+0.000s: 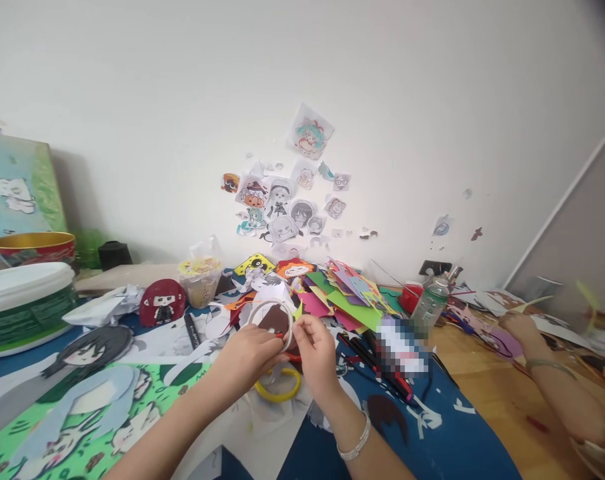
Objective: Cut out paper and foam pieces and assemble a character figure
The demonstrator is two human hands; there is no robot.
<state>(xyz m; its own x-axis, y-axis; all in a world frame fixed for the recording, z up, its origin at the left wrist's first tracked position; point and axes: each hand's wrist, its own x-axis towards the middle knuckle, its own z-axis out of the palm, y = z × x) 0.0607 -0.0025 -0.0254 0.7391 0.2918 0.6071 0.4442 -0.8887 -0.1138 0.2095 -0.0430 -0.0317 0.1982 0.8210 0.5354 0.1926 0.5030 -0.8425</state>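
Observation:
Near the middle of the table my left hand (255,352) is closed on a roll of whitish tape (271,302), which stands up on its edge above the fingers. Close beside it, on the right, my right hand (315,343) is pinched at the roll's right side; whatever is between its fingertips is too small to make out. Something small and red shows by the left fingertips. Below the hands lies a yellow ring (278,395) on white paper. Dark brown paper (273,319) is visible through the tape roll.
Colored paper sheets (349,303) are heaped behind the hands. A plastic bottle (431,301) and pens (369,357) stand or lie to the right. A green-and-white tub (27,307) is at left, a cup (201,280) behind. Another person's hand (519,330) is at right.

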